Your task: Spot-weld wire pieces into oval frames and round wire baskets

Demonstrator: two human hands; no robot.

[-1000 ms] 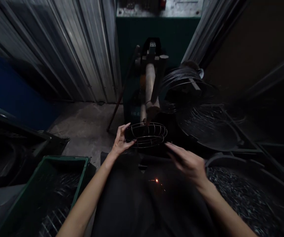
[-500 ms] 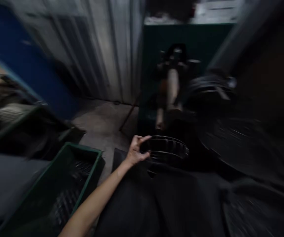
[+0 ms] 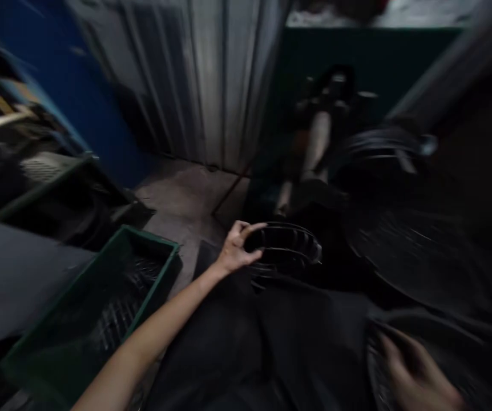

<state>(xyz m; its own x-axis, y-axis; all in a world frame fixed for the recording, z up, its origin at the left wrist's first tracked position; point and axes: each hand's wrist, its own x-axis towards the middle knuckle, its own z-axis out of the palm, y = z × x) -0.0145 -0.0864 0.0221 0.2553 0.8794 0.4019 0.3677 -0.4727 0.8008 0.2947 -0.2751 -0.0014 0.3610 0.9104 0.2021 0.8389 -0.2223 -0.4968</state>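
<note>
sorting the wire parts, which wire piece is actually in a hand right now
The round wire cage by the machine: the left hand grips its rim. The wire pieces in the green crate lie untouched.

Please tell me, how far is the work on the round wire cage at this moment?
Done: the green crate on the left already holds wire pieces. In hand: the left hand grips the rim of the wire cage in front of the machine; the right hand is low at the right, blurred, apart from the cage. Left: the cage is not in the crate.
</note>
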